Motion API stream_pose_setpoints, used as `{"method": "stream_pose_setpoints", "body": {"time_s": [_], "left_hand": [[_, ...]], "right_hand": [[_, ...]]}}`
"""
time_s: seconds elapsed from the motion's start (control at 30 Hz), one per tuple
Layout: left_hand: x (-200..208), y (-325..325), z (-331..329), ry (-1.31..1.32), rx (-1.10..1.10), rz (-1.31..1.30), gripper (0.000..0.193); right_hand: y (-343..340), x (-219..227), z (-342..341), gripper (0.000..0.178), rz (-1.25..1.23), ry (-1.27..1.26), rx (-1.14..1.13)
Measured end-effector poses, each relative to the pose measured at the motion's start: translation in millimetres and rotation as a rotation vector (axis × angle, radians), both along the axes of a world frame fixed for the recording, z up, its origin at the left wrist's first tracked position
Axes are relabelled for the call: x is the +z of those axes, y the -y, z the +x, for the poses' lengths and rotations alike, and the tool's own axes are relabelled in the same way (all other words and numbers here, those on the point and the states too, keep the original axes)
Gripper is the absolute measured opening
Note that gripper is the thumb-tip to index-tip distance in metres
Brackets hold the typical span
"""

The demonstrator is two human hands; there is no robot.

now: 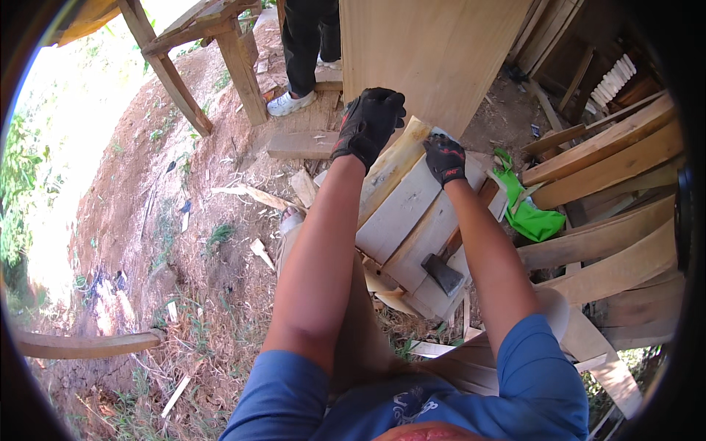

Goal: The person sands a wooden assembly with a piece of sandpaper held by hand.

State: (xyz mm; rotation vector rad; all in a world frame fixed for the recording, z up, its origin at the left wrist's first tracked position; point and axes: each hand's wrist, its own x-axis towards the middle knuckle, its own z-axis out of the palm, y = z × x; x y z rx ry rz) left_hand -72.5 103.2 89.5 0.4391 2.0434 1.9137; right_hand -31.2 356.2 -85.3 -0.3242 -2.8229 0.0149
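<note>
Both my hands wear black gloves. My left hand (370, 123) grips the lower left edge of a large pale wooden panel (430, 51) that stands upright in front of me. My right hand (444, 157) is closed on the panel's lower right corner. The panel's bottom rests on a low stack of grey-white boards (401, 209) below my arms. A hatchet head (442, 273) lies on those boards near my right forearm.
A person in black trousers and white shoes (288, 103) stands behind the panel. A wooden trestle frame (193, 44) stands at upper left. Stacked planks (610, 162) fill the right side beside a green cloth (531, 217). Wood scraps litter the bare dirt (169, 220).
</note>
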Motion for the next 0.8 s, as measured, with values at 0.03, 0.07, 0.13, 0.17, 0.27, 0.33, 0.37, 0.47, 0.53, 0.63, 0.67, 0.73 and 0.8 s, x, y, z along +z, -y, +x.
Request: {"method": "stream_pose_setpoints", "body": {"time_s": [0.03,0.07,0.13,0.17,0.27,0.33,0.37,0.47,0.53,0.63,0.67,0.73,0.8], "left_hand": [[1.3,0.1,0.8,-0.016,-0.012,-0.01,0.032],[1.7,2.2,2.4,-0.027,0.001,0.016,0.033],[2.8,-1.4,3.8,-0.036,-0.01,0.016,0.034],[3.7,-1.8,3.3,-0.043,-0.011,0.015,0.034],[2.4,-8.4,-0.2,-0.09,-0.026,-0.133,0.035],[3.4,-10.8,2.2,-0.089,-0.036,-0.155,0.035],[5.4,-9.8,5.9,-0.076,-0.037,-0.126,0.035],[-6.6,-5.4,-1.9,-0.088,-0.021,-0.087,0.035],[-9.0,-6.0,-0.9,-0.106,-0.029,-0.097,0.036],[-13.3,1.6,0.2,-0.116,-0.031,-0.116,0.037],[-14.6,4.5,0.4,-0.107,-0.026,-0.101,0.036],[-16.0,8.5,0.5,-0.094,0.012,-0.099,0.037],[-18.2,4.5,2.1,-0.075,0.067,-0.134,0.039]], "right_hand": [[2.6,-0.8,0.8,0.039,-0.022,0.023,-0.021],[10.3,-5.2,1.0,0.039,-0.007,0.013,-0.003],[24.5,-10.8,1.7,0.039,0.035,-0.014,0.015],[40.3,-11.7,7.4,0.037,0.02,-0.031,0.001],[78.1,-17.2,21.2,0.035,0.098,-0.117,0.05],[104.4,-22.1,36.4,0.035,0.065,-0.168,0.117],[120.5,-21.3,44.4,0.037,0.023,-0.122,0.108],[150.7,-11.1,64.4,0.035,0.044,-0.091,0.122],[148.6,-8.9,72.8,0.036,0.141,-0.119,0.148],[154.7,2.3,69.4,0.042,0.028,0.095,0.109],[156.2,-0.4,67.2,0.043,0.083,0.105,0.102],[148.7,-8.3,59.3,0.047,0.199,0.115,0.093],[121.3,-20.2,39.4,0.046,0.159,0.098,0.016]]}}
